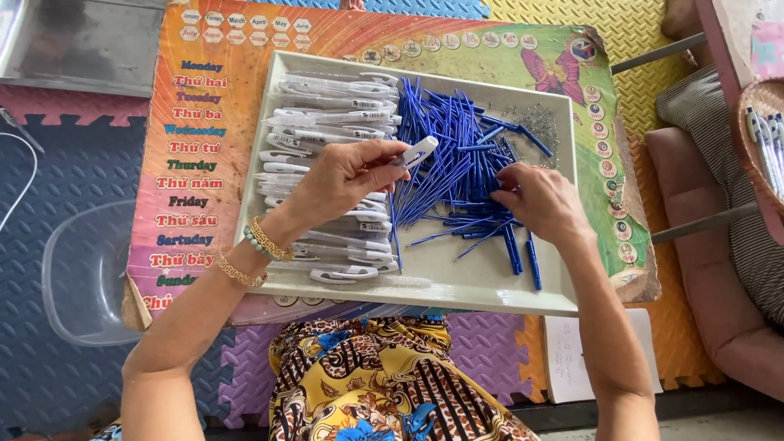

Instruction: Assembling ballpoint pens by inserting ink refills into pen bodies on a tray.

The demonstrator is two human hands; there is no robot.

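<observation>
A white tray [457, 286] rests on a colourful printed board [196, 188]. It holds a pile of blue pen refills [445, 147] in the middle, white pen barrels [327, 114] stacked on its left side, and small metal springs [539, 122] in its far right corner. My left hand [347, 175] grips one white pen barrel [418, 151] above the tray. My right hand [539, 200] lies palm down on the right edge of the refill pile, fingers among the refills; whether it pinches one is hidden.
A clear plastic bowl [86, 273] sits on the foam floor mats at the left. At the right edge a wicker basket [763, 139] holds assembled pens, near a pink cushion [710, 269]. Patterned fabric on my lap [384, 384] is below the tray.
</observation>
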